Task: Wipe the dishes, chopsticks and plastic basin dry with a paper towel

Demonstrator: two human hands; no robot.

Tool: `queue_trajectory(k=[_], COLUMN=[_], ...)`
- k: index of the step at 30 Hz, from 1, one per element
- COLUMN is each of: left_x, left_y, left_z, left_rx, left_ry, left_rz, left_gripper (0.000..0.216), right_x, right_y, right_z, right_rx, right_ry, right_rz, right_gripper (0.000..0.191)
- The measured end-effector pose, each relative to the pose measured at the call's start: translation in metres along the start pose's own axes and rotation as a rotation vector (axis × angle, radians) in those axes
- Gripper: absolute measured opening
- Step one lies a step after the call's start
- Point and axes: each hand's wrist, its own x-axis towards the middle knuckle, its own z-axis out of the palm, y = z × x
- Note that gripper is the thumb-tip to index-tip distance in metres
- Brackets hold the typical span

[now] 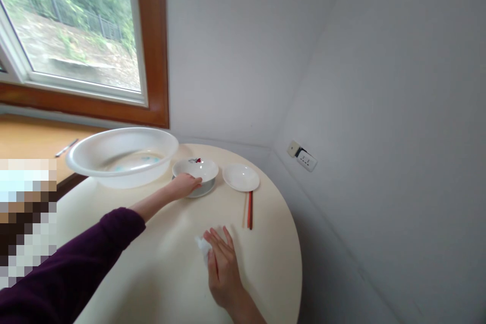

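My left hand (186, 186) reaches out in a dark purple sleeve and is closed on the near rim of a white bowl (208, 168) with a small red and dark design inside. Below the bowl, a grey-white round shape (205, 190) shows; whether it is another dish or a shadow, I cannot tell. Closer to me, my right hand (225, 268) rests low over the table, holding a crumpled white tissue (204, 245) by the thumb and fingers. The tissue is partly hidden by the hand.
A white plate (241, 178) lies right of the bowl, with red and dark chopsticks (249, 210) by its near edge. A large translucent basin (122, 177) stands at the left of the round cream table (178, 283). Walls, a socket (306, 159) and a window surround it.
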Motion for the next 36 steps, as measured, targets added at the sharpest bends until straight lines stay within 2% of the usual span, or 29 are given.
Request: queue_trajectory(k=[13,28,36], left_x=[-0.006,-0.008,-0.008], left_y=[-0.005,0.001,0.003], left_z=[0.029,0.029,0.028], left_rx=[0.028,0.013,-0.008], left_ry=[0.044,0.053,0.053], left_rz=[0.051,0.062,0.01], left_gripper=[0.023,0.022,0.019], right_x=[0.0,-0.001,0.001], right_y=[-0.003,-0.003,-0.004], right_z=[0.0,0.003,0.002], right_rx=[-0.014,0.005,0.01], right_ry=[-0.015,-0.058,-0.047], right_rz=[0.042,0.059,0.065], right_gripper=[0.04,0.04,0.039])
